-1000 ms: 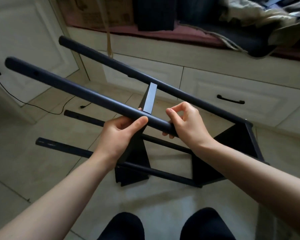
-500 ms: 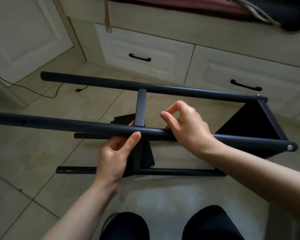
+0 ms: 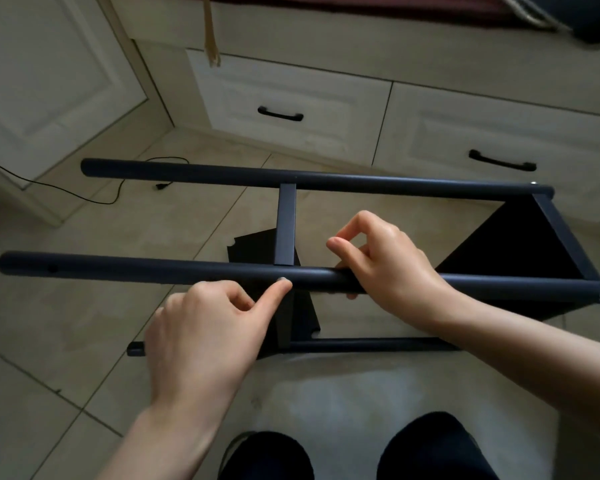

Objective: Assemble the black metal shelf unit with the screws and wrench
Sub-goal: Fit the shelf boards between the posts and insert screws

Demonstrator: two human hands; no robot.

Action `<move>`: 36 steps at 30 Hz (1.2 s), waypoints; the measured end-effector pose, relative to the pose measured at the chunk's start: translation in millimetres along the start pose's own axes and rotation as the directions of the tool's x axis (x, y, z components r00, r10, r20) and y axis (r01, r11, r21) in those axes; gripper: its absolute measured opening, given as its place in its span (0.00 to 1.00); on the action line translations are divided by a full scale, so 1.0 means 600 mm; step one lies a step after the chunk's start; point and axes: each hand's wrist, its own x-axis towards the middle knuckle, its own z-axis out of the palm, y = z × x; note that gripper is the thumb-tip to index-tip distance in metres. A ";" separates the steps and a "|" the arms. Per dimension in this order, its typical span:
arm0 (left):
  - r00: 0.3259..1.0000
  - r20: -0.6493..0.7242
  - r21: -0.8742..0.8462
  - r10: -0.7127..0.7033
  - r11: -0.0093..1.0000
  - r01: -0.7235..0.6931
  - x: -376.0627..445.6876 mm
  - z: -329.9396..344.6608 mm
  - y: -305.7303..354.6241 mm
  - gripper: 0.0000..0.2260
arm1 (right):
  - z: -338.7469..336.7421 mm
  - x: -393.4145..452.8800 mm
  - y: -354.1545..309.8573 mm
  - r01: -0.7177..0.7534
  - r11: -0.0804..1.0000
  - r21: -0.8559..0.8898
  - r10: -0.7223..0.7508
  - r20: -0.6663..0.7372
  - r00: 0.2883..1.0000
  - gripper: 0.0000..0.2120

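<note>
The black metal shelf unit lies on its side on the tiled floor. Its near tube (image 3: pixel 118 270) and far tube (image 3: pixel 378 178) run left to right, joined by a narrow middle shelf panel (image 3: pixel 286 223) and a right shelf panel (image 3: pixel 520 244). My right hand (image 3: pixel 385 265) wraps over the near tube just right of the middle panel, index finger lifted. My left hand (image 3: pixel 205 327) sits below that tube with fingers curled. Its thumb tip touches a small silver screw (image 3: pixel 283 279) set in the tube. No wrench is visible.
White drawers with black handles (image 3: pixel 279 114) stand close behind the frame. A black cable (image 3: pixel 84 199) trails over the floor at the left. A lower tube (image 3: pixel 368 344) rests on the floor. My dark-clad knees (image 3: pixel 430 448) are at the bottom edge.
The frame has swung level, so the tubes now lie horizontal. My left hand has let go of the near tube and dropped below it, thumb on the screw. My right hand keeps its grip.
</note>
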 end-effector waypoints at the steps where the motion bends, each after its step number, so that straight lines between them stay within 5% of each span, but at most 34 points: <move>1: 0.997 -0.044 0.068 0.069 0.995 -0.066 0.002 -0.008 0.002 0.26 | 0.002 -0.002 0.001 0.005 1.000 -0.001 -0.005 0.006 1.000 0.09; 5: 0.945 -0.086 0.140 0.316 0.943 -0.302 0.034 -0.027 0.004 0.21 | 0.007 -0.002 0.005 0.016 0.999 -0.028 -0.016 0.005 1.000 0.10; 9: 0.896 0.193 0.066 0.401 0.905 -0.419 0.090 -0.033 -0.008 0.29 | 0.005 0.001 0.007 0.025 0.999 -0.031 -0.024 0.017 1.000 0.10; 12: 0.771 0.467 -0.075 0.432 0.889 -0.452 0.129 -0.035 -0.013 0.37 | 0.005 -0.001 0.008 0.030 0.999 -0.044 -0.029 0.019 0.999 0.11; 16: 0.586 0.648 -0.193 0.486 0.850 -0.491 0.161 -0.019 -0.029 0.32 | 0.004 0.000 0.008 0.031 0.998 -0.059 -0.029 0.041 0.999 0.11; 23: 0.588 0.611 -0.278 0.530 0.839 -0.467 0.162 -0.011 -0.039 0.28 | -0.010 0.047 0.006 -0.060 0.997 0.051 0.041 0.313 0.949 0.10; 27: 0.617 0.585 -0.307 0.526 0.848 -0.431 0.155 -0.014 -0.037 0.30 | -0.005 0.094 0.011 -0.155 0.982 0.105 0.081 0.509 0.857 0.08; 31: 0.640 0.551 -0.295 0.536 0.842 -0.451 0.151 -0.014 -0.035 0.30 | 0.014 0.138 0.011 -0.519 0.774 0.362 0.085 0.753 0.653 0.03; 36: 0.653 0.523 -0.295 0.548 0.835 -0.465 0.148 -0.012 -0.034 0.29 | 0.027 0.145 -0.002 -0.555 0.784 0.277 0.015 0.886 0.463 0.08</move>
